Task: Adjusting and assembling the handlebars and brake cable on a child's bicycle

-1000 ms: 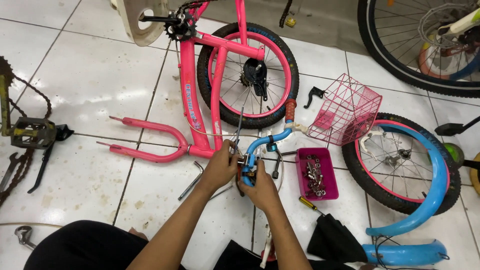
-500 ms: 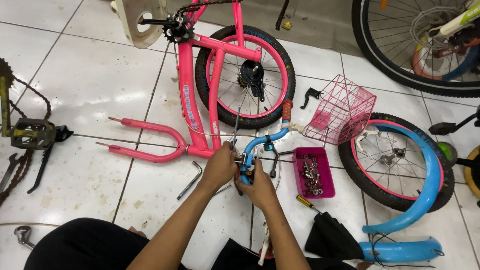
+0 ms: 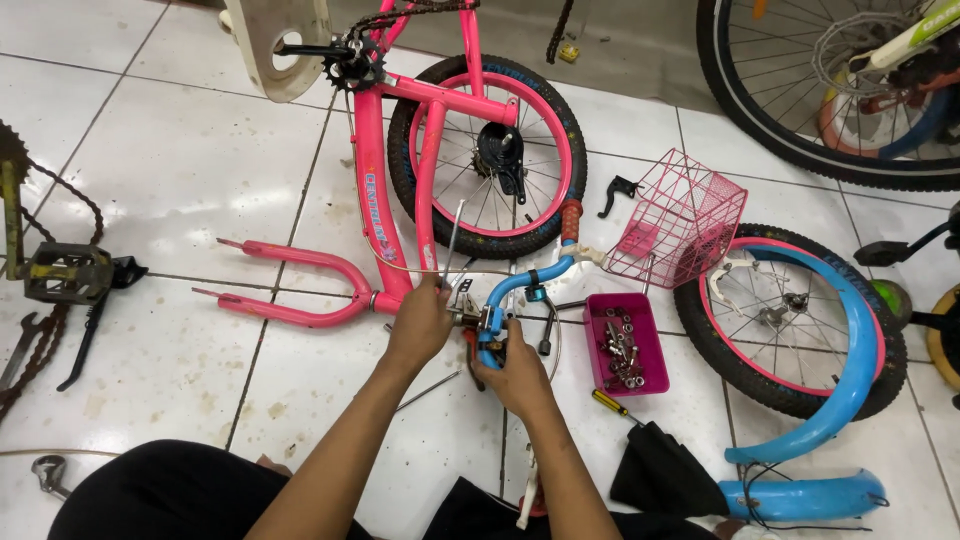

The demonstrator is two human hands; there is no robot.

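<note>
Hardly shifting since half a second ago: left hand [image 3: 420, 322] pinching a fitting beside the pink frame [image 3: 372, 210], right hand [image 3: 515, 368] clasping the blue handlebar [image 3: 522, 288] low on the floor. Remaining detached: front wheel [image 3: 790, 320], basket [image 3: 675, 222].

Blue handlebar [image 3: 520, 290], flat on tiles

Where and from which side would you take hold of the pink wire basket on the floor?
Probably by the top rim of the pink wire basket, from above. It lies tilted on the tiles with its open mouth facing up and left, so the rim wire is exposed for the fingers to hook over.
</note>
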